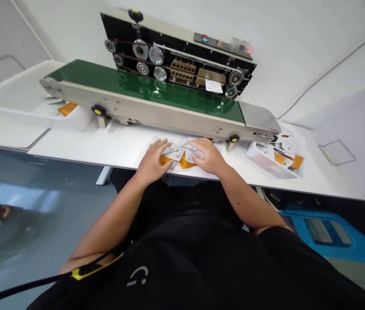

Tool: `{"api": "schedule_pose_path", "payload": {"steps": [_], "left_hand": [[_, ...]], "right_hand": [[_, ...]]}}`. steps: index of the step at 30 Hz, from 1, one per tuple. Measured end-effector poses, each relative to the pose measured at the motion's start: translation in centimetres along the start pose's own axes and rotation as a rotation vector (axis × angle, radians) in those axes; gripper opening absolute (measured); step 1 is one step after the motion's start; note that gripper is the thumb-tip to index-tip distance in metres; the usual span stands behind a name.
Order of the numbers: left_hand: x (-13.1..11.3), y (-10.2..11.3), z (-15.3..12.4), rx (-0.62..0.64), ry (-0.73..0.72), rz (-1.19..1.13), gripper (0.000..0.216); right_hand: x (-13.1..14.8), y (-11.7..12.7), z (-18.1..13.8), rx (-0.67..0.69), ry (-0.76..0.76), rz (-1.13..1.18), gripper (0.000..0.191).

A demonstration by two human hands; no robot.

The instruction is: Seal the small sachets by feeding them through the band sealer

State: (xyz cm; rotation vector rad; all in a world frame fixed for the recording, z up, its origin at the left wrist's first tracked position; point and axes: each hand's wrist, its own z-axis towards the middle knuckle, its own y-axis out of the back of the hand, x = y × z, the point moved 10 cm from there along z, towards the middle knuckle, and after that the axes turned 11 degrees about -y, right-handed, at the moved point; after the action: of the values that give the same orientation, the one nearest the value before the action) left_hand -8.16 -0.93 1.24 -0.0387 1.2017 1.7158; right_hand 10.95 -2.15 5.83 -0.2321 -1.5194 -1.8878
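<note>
A small pile of flat sachets [178,153], white and orange, lies on the white table in front of the conveyor. My left hand [153,162] grips white sachets at the pile's left side, thumb towards me and fingers on the far side. From the right, my right hand [211,157] holds other white sachets between thumb and fingers. Orange sachets show below and between both hands. Behind them stands a band sealer [182,56] with a green conveyor belt [137,88]. One white sachet [214,85] stands upright in its sealing track towards the right.
A white bin [274,165] of white and orange sachets stands right on the table [118,148]. Another translucent bin [75,122] with an orange sachet sits at the left, partly under the conveyor. A blue plastic object [334,232] is below the table at right.
</note>
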Motion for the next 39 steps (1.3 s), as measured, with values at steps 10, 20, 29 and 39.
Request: {"api": "schedule_pose_path", "payload": {"steps": [10,20,29,39], "left_hand": [[-1.5,-1.3,0.2,0.051,0.01,0.131,0.045],[-1.7,-0.3,-0.3,-0.099,-0.156,0.206,0.021],[-1.3,1.8,-1.7,-0.315,-0.253,0.115,0.014],[-0.8,2.4,-1.7,-0.33,-0.087,0.11,0.035]], "right_hand": [[-0.3,-7.1,-1.8,0.156,0.032,-0.089,0.047],[0.0,-6.8,-2.3,0.208,0.03,-0.073,0.048],[0.7,-5.3,-0.3,-0.075,0.09,-0.177,0.026],[-2.8,7.9,4.0,-0.411,-0.07,0.134,0.014]]}}
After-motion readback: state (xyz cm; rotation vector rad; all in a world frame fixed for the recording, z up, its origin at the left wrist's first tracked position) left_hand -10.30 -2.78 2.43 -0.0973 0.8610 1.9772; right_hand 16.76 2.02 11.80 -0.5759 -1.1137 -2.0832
